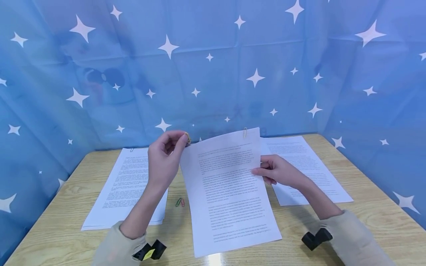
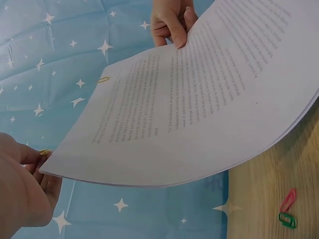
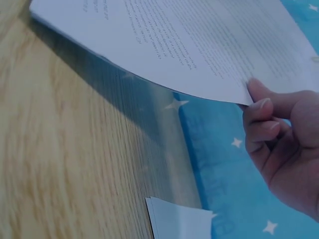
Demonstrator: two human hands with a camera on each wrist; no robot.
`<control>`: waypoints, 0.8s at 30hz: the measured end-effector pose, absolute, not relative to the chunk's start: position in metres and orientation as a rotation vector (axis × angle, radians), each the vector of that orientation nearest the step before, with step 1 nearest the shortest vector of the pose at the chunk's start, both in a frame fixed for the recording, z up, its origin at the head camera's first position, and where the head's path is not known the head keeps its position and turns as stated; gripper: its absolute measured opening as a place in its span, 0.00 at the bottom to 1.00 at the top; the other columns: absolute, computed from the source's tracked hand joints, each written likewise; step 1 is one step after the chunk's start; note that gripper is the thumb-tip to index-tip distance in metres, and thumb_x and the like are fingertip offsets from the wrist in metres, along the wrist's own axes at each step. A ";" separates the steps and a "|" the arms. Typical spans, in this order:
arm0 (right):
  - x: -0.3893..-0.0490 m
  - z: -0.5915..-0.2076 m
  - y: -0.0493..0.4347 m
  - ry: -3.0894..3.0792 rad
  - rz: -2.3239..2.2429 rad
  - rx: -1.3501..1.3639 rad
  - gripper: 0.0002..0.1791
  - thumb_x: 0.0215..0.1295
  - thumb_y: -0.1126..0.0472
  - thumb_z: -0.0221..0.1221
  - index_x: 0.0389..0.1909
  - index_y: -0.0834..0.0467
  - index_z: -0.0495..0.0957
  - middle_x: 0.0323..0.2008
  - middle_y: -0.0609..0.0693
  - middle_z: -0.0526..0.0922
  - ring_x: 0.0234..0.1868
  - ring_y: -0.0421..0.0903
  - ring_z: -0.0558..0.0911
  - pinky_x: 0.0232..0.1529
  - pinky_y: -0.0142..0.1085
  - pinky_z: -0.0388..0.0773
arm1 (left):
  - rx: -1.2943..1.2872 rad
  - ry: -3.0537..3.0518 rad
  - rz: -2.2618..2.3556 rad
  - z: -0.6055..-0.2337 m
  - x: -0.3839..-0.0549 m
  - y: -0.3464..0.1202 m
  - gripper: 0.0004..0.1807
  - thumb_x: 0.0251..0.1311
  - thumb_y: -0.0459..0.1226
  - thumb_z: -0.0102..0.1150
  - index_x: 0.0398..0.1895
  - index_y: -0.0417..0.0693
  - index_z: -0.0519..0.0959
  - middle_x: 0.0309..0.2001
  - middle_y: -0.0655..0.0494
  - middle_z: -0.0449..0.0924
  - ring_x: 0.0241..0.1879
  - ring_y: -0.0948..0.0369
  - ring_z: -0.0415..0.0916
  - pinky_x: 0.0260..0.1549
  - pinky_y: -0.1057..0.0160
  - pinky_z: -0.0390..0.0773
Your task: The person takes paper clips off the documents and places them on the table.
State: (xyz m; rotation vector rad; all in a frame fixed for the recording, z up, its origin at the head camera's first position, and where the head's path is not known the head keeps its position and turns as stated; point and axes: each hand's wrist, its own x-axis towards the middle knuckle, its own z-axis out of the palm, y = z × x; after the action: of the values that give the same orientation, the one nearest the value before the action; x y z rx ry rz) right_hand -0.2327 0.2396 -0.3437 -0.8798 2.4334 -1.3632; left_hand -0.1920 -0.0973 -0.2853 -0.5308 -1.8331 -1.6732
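A stack of printed sheets is held up off the table, tilted toward the head camera. A yellow paper clip sits on its top edge near the right corner. My left hand pinches a second yellow paper clip between thumb and fingers, right at the stack's top left corner. On the other side, my right hand grips the stack's right edge, thumb in front and fingers behind. The right wrist view shows that thumb pressing on the printed face of the stack.
A green paper clip and a pink one lie on the wooden table. Clipped printed sheets lie at left, and more sheets at right. A blue star-patterned curtain hangs behind the table.
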 end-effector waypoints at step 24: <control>-0.232 -0.343 0.246 2.457 -1.392 -0.809 0.11 0.74 0.61 0.59 0.51 0.61 0.79 0.16 0.57 0.70 0.13 0.56 0.65 0.15 0.34 0.62 | -0.433 -1.848 -1.728 -0.282 -0.186 -0.116 0.06 0.67 0.26 0.60 0.44 0.31 0.81 0.37 0.45 0.82 0.34 0.59 0.82 0.38 0.66 0.82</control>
State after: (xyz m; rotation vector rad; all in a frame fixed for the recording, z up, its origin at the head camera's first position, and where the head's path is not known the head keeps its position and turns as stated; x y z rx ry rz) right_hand -0.2320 0.2462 -0.3428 -0.8089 2.4574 -1.3924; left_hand -0.1858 -0.1157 -0.2822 -0.4329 -1.8477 -1.7276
